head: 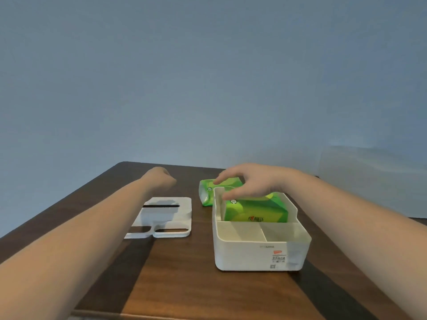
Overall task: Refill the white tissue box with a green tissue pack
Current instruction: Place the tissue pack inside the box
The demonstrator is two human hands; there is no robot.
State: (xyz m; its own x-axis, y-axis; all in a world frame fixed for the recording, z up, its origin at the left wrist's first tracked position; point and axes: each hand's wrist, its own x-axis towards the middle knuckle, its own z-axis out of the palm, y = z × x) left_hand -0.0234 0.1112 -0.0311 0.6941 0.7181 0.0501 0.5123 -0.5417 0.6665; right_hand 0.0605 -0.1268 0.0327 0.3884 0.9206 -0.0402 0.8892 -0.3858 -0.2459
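Note:
The white tissue box (pixel 251 252) stands open on the wooden table, right of centre, with two small front compartments. A green tissue pack (pixel 256 211) sits in its larger rear compartment. My right hand (pixel 251 181) rests on top of this pack, fingers spread over its far-left end. A second green pack (pixel 208 190) lies on the table just behind the box, partly hidden by my hand. My left hand (pixel 160 177) hovers as a loose fist above the table to the left, holding nothing.
The box's flat white lid (pixel 178 218), with slots, lies on the table left of the box, under my left forearm. A grey-blue wall stands behind the table's far edge. The near table edge runs along the bottom.

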